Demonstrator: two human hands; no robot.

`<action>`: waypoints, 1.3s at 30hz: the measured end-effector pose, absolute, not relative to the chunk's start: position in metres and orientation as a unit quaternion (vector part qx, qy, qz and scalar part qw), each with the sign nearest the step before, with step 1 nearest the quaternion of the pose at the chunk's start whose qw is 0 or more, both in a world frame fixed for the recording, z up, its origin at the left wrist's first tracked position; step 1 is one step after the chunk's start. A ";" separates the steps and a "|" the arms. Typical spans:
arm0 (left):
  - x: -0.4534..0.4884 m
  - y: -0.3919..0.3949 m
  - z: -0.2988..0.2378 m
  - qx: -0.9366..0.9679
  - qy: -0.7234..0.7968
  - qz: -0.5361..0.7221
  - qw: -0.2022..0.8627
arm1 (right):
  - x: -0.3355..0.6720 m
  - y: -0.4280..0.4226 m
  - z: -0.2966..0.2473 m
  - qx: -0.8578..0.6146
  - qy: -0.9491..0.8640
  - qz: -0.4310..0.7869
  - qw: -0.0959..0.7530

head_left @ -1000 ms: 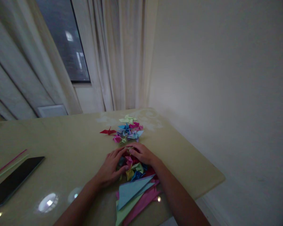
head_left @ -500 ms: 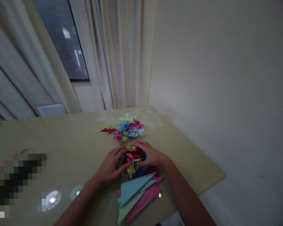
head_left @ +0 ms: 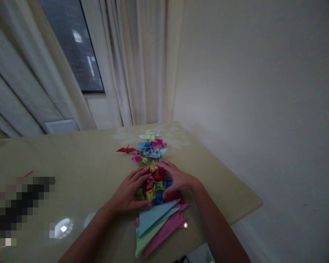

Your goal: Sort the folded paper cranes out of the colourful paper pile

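Observation:
A cluster of small folded paper pieces (head_left: pixel 154 185) in red, yellow, blue, green and pink lies on the table between my hands. My left hand (head_left: pixel 131 190) curves around its left side, fingers apart, thumb at the near edge. On the opposite side my right hand (head_left: pixel 177 179) cups the cluster, thumb and fingers spread. Both hands rest against the outer pieces, and neither grips a single one. Just nearer to me lies a stack of folded paper triangles (head_left: pixel 159 224) in light blue, green and pink. Beyond the hands sits a loose group of paper cranes (head_left: pixel 149 149).
A red paper crane (head_left: pixel 126 149) and pale green folded paper (head_left: pixel 149 135) lie near the far group. The table's right edge (head_left: pixel 227 168) runs beside a wall. Curtains (head_left: pixel 142 62) hang behind. A blurred dark patch (head_left: pixel 24 204) covers the left.
My hands have spread slightly apart, showing more of the folded pieces. These now sit more neatly side by side, with a yellow one upright at the far end.

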State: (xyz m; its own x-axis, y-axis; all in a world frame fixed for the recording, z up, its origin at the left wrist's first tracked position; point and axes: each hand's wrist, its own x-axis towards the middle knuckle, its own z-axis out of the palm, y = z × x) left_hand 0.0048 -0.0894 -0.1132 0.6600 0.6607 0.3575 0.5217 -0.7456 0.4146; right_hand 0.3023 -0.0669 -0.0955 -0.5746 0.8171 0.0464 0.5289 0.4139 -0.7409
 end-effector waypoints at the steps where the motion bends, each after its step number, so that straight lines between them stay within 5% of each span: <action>1: 0.005 -0.089 -0.114 0.901 0.331 0.247 0.132 | 0.302 -0.067 -0.097 -0.412 -0.817 0.347 0.203; 39: 0.019 -0.084 -0.123 0.893 0.345 0.262 0.122 | 0.280 -0.040 -0.115 -0.368 -0.862 0.285 0.202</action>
